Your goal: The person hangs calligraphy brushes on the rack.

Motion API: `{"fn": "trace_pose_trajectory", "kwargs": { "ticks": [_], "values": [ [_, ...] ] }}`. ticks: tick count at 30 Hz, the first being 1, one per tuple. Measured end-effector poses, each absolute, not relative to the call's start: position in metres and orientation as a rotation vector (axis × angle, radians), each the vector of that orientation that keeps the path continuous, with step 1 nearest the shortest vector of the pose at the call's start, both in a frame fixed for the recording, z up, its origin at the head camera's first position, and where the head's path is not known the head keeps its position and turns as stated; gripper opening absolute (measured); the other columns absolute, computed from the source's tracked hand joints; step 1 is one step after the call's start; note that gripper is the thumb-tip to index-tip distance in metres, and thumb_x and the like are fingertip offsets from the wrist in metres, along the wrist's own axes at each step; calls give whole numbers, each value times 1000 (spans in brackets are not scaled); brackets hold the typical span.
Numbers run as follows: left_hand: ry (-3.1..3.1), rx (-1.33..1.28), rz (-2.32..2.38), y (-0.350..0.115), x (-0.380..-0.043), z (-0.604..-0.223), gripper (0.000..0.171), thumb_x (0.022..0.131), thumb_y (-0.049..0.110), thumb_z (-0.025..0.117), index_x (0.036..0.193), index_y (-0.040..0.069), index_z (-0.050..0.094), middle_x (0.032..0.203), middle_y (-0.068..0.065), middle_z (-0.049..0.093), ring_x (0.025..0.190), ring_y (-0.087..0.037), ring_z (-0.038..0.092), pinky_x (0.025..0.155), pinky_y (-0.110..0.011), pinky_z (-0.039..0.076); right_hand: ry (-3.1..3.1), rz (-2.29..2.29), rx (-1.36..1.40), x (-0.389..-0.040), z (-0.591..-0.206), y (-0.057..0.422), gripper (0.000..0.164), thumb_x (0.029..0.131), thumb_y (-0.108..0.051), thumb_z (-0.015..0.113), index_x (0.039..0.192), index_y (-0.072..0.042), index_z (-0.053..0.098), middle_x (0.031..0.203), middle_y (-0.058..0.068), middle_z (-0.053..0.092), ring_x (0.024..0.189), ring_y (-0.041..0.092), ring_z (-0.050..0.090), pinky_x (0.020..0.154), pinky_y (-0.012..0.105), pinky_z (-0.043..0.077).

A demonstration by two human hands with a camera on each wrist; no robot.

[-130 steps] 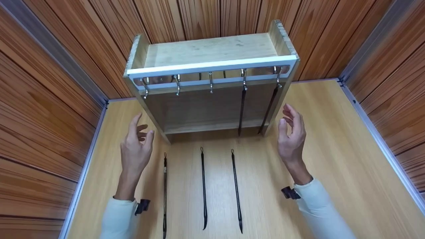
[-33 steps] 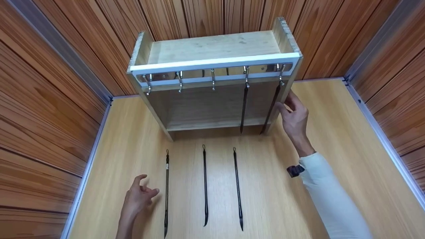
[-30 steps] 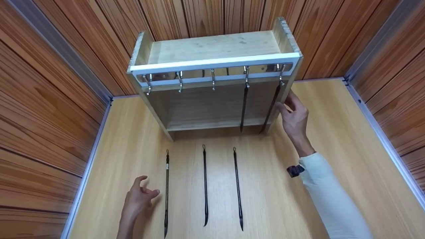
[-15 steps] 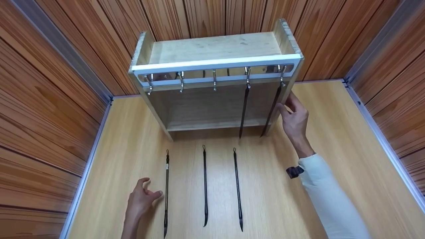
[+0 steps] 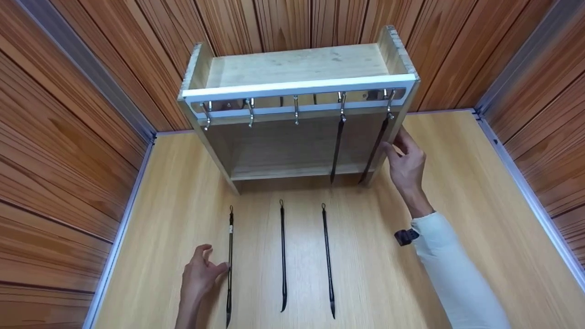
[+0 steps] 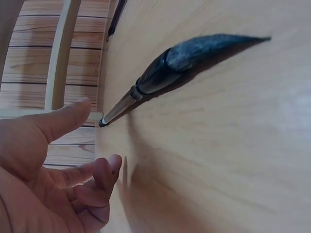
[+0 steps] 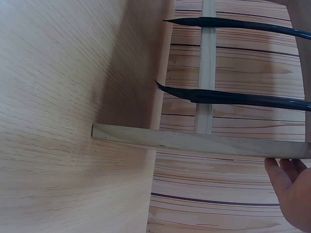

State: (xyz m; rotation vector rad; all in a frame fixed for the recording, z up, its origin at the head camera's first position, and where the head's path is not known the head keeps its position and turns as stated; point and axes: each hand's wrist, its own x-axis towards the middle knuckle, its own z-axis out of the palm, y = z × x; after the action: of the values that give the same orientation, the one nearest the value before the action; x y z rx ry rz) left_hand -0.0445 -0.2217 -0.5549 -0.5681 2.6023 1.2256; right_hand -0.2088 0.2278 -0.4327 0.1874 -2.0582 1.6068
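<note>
While right hand (image 5: 406, 169) touches rack (image 5: 299, 86) — left hand (image 5: 197, 276) beside brush (image 5: 230, 244).

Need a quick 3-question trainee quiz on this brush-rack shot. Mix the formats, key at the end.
1. Count: how many calligraphy brushes lie on the table, and how many hang from the wooden rack?
2. True or false: the left grip holds the middle lying brush up off the table.
3. Fill in: the right grip touches the rack's ____.

Key
1. Three lie on the table; two hang.
2. False. It is beside the leftmost brush, which lies on the table.
3. Right side panel.
</note>
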Motion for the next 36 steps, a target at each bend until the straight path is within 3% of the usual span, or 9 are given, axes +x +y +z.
{"fn": "trace_pose_trajectory", "kwargs": {
  "ticks": [7,11,14,19,26,36],
  "values": [
    [2690,-553,1162,-212,-47,-558,69,81,14,79,137,-8,44,130,-29,59,53,-13,45,48,-28,35,-2055,1647,171,-223,-457,239,51,96,-4,65,145,-3,51,129,20,62,118,36,59,93,34,51],
    [2709,-566,1158,-206,-48,-562,65,79,12,80,132,-7,49,103,-22,68,53,-13,45,48,-28,34,-2071,1635,166,-225,-459,241,49,97,-10,65,145,-9,54,128,13,64,118,30,60,93,34,51],
    [2707,-581,1152,-203,-49,-564,60,78,11,80,128,-7,53,78,-8,62,53,-14,45,48,-29,34,-2074,1623,172,-225,-458,241,48,97,-12,65,144,-11,55,128,12,64,118,27,60,93,34,51],
    [2725,-583,1130,-200,-49,-566,51,79,10,80,121,-8,58,65,-1,54,51,-13,43,46,-28,33,-2061,1630,167,-225,-457,240,50,96,-7,66,144,-7,54,126,16,64,116,29,61,92,34,51],
    [2731,-594,1138,-196,-49,-568,46,80,7,80,118,-10,60,63,-1,53,49,-12,41,44,-27,33,-2043,1608,193,-213,-439,230,47,94,2,65,140,6,53,122,24,65,112,37,61,90,32,52],
    [2766,-603,1147,-192,-50,-571,37,78,1,78,111,-9,63,73,-8,64,50,-14,51,45,-29,40,-2050,1599,179,-205,-430,227,45,94,3,65,138,6,55,121,22,65,111,31,63,91,33,52]
  ]
}}
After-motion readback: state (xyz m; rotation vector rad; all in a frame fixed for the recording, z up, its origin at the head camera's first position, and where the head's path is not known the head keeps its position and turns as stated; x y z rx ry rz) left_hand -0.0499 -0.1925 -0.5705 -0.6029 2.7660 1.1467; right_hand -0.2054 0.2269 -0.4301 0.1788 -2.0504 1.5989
